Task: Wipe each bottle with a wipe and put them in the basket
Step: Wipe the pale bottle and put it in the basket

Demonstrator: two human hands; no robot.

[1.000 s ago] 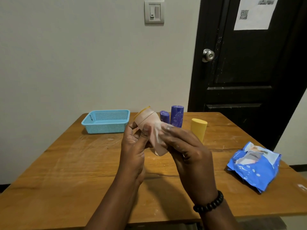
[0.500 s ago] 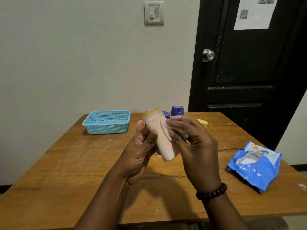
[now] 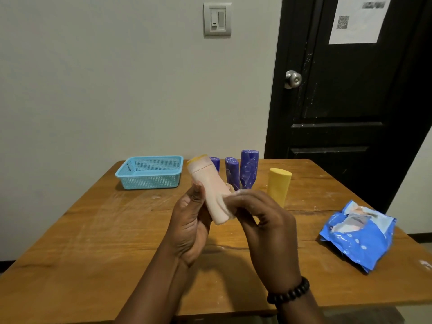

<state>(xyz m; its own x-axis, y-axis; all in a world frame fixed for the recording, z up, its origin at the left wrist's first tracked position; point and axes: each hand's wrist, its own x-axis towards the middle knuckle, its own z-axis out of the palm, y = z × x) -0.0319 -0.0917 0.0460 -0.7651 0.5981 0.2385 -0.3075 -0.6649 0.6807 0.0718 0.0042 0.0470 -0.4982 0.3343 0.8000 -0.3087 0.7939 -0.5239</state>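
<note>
Gripping pale bottle [image 3: 211, 195] mid-body with left hand [image 3: 190, 226]; right hand [image 3: 261, 220] fingers curling around wipe [image 3: 230, 202]. Probably light, stiff, slippery when wet.

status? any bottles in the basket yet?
None visible in the blue basket. In hand: left hand grips the peach bottle; right hand rubs a wipe on it. Left: three purple bottles and the yellow bottle stand on the table.
</note>
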